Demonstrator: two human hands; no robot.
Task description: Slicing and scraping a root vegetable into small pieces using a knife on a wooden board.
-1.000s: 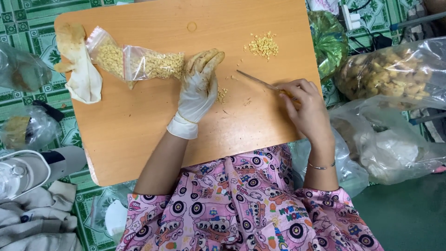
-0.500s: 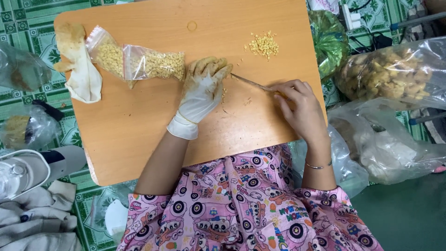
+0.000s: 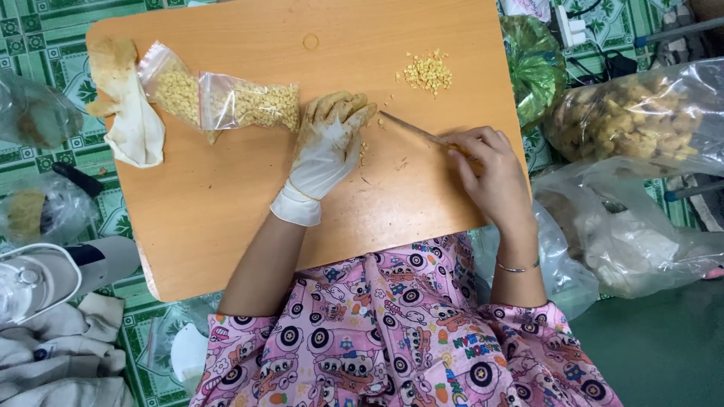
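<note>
Left hand [image 3: 326,154]: gloved, fingers curled down on the wooden board [image 3: 226,211], holding nothing I can see.
Right hand [image 3: 490,169]: closed around a thin knife [image 3: 411,128].

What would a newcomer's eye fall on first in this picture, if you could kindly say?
Probably the stained white-gloved left hand pressed on the middle of the orange wooden board, facing the bare right hand, which grips a thin knife. Next, the small pile of yellow chopped bits near the board's far edge, and the clear zip bag of similar bits at far left.
</note>
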